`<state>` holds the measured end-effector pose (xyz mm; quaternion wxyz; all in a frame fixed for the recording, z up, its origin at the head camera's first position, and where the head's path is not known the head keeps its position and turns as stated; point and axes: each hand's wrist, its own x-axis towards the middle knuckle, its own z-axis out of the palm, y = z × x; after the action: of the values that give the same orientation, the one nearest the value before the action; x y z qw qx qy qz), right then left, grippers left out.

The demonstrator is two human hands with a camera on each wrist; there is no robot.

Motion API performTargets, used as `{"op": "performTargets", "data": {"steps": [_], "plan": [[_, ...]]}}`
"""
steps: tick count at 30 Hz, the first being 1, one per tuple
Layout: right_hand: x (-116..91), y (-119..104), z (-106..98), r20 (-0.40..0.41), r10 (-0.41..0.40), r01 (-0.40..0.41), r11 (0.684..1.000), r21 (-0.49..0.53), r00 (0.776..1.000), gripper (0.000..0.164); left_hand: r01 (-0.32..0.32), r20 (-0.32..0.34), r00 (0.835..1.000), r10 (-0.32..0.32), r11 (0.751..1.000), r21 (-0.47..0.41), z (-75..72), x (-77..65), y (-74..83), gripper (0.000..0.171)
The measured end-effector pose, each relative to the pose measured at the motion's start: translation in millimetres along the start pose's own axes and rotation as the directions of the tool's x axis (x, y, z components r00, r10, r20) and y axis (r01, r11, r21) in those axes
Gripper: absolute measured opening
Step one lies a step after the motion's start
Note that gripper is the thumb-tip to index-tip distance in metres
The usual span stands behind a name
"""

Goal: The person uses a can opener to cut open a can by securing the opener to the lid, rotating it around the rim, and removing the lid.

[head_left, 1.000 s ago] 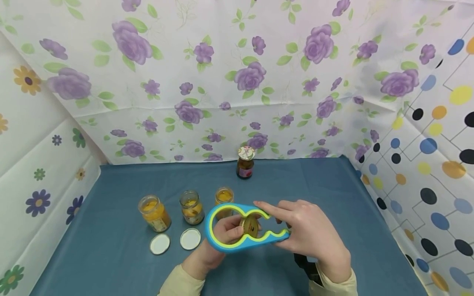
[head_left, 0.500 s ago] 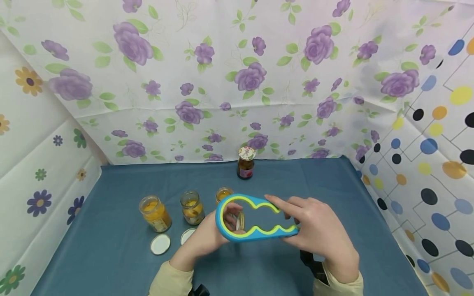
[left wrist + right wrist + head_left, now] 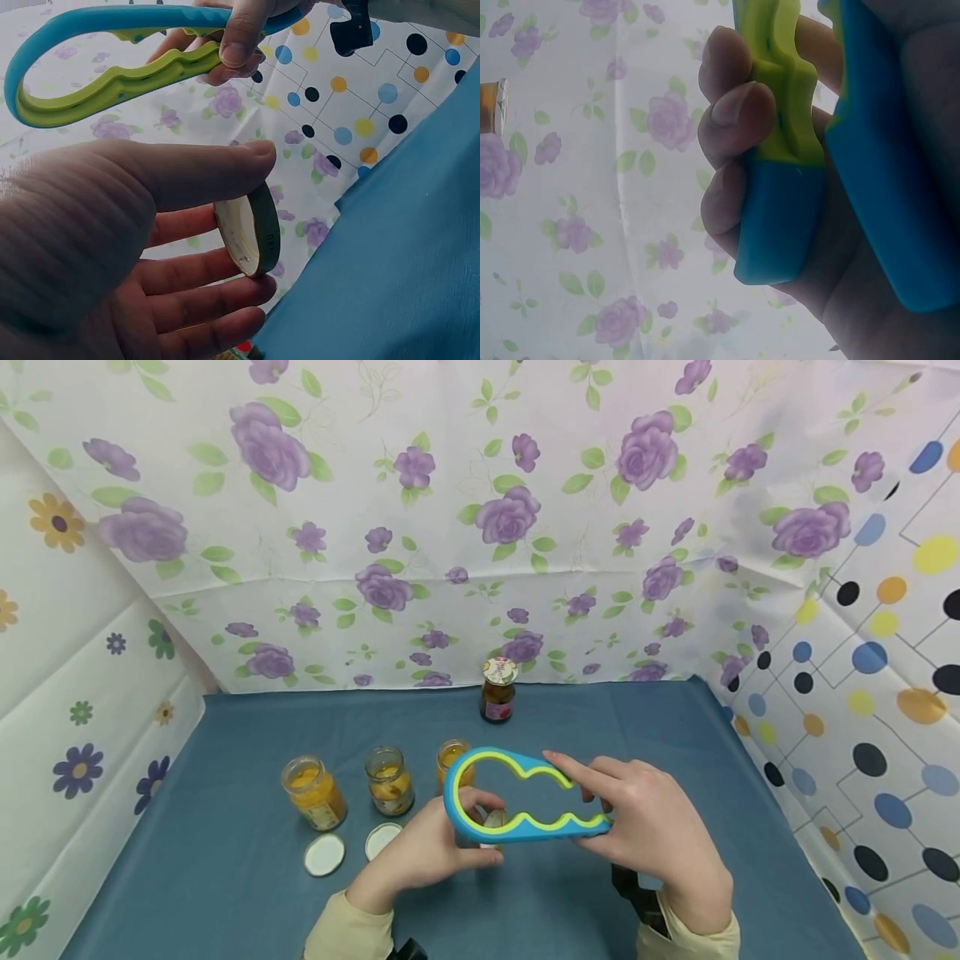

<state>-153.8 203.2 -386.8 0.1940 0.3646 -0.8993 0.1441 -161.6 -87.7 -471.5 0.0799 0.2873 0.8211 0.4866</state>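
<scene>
My left hand (image 3: 420, 852) pinches a round metal jar lid (image 3: 267, 232) between thumb and fingertips. The left wrist view shows the lid standing on edge, its pale inside towards the palm. My right hand (image 3: 645, 810) grips the handles of a blue and lime-green jar opener (image 3: 517, 834), whose wavy inner edges face each other. The opener's looped end is above the lid and left fingers in the head view, partly covering them. Behind the loop stands a lidless glass jar (image 3: 452, 758) of orange-yellow contents, partly hidden.
Two more lidless jars, one on the left (image 3: 318, 797) and one in the middle (image 3: 389, 787), hold yellow-orange food. Two white-faced lids, one flat (image 3: 325, 855) and one partly covered (image 3: 381, 838), lie before them. A dark capped jar (image 3: 497, 693) stands near the back curtain.
The lid has left the opener's jaws in my left hand, which is turned and now sits lower left of the loop. The opener has shifted right and slightly up with my right hand.
</scene>
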Motion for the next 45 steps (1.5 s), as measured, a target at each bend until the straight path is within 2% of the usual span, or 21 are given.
{"op": "performTargets", "data": {"steps": [4, 8, 12, 16, 19, 22, 25, 28, 33, 37, 45], "plan": [[0.5, 0.2, 0.1, -0.001, 0.0, 0.0, 1.0, -0.003, 1.0, 0.09, -0.02, -0.001, 1.0, 0.02, 0.999, 0.046, 2.7, 1.6, -4.1, 0.051], [1.2, -0.8, 0.1, 0.009, 0.006, -0.006, 1.0, -0.012, 1.0, 0.092, -0.038, 0.01, 0.999, 0.037, 0.986, 0.165, 8.6, 2.7, -10.4, 0.053], [1.7, -1.3, 1.0, 0.015, 0.007, -0.007, 1.0, -0.014, 1.0, 0.091, -0.037, 0.02, 0.999, 0.032, 0.937, 0.348, 16.6, -1.0, -13.2, 0.052], [2.0, -1.1, 2.5, 0.02, 0.008, -0.007, 1.0, -0.008, 1.0, 0.089, -0.013, 0.079, 0.997, -0.027, 0.887, 0.462, 23.3, -6.2, -13.1, 0.055], [1.8, -0.8, 3.8, 0.021, 0.007, -0.007, 1.0, -0.004, 1.0, 0.089, 0.016, 0.128, 0.988, -0.091, 0.869, 0.495, 26.2, -7.7, -12.7, 0.056], [1.8, -0.5, 4.4, 0.021, 0.006, -0.006, 1.0, -0.003, 1.0, 0.09, 0.03, 0.139, 0.983, -0.122, 0.846, 0.533, 28.2, -7.1, -13.3, 0.053], [2.1, -0.7, 3.9, 0.025, 0.007, -0.007, 1.0, 0.0, 1.0, 0.091, 0.009, 0.124, 0.987, -0.097, 0.821, 0.57, 30.2, -6.7, -15.4, 0.051], [2.4, -1.2, 3.4, 0.031, 0.008, -0.008, 1.0, 0.0, 0.999, 0.091, -0.007, 0.101, 0.993, -0.065, 0.81, 0.586, 31.5, -6.4, -17.9, 0.051], [2.7, -2.2, 3.2, 0.037, 0.01, -0.01, 1.0, 0.011, 0.999, 0.09, 0.015, 0.085, 0.993, -0.078, 0.815, 0.58, 33.1, -5.8, -21.1, 0.054], [2.7, -2.5, 3.6, 0.037, 0.015, -0.016, 1.0, 0.011, 0.999, 0.091, 0.023, 0.08, 0.993, -0.086, 0.809, 0.587, 33.5, -5.6, -21.7, 0.054], [3.1, -1.9, 3.8, 0.034, 0.011, -0.011, 1.0, 0.014, 0.999, 0.09, -0.016, 0.068, 0.997, -0.034, 0.782, 0.623, 35.3, -4.8, -25.2, 0.052]]}}
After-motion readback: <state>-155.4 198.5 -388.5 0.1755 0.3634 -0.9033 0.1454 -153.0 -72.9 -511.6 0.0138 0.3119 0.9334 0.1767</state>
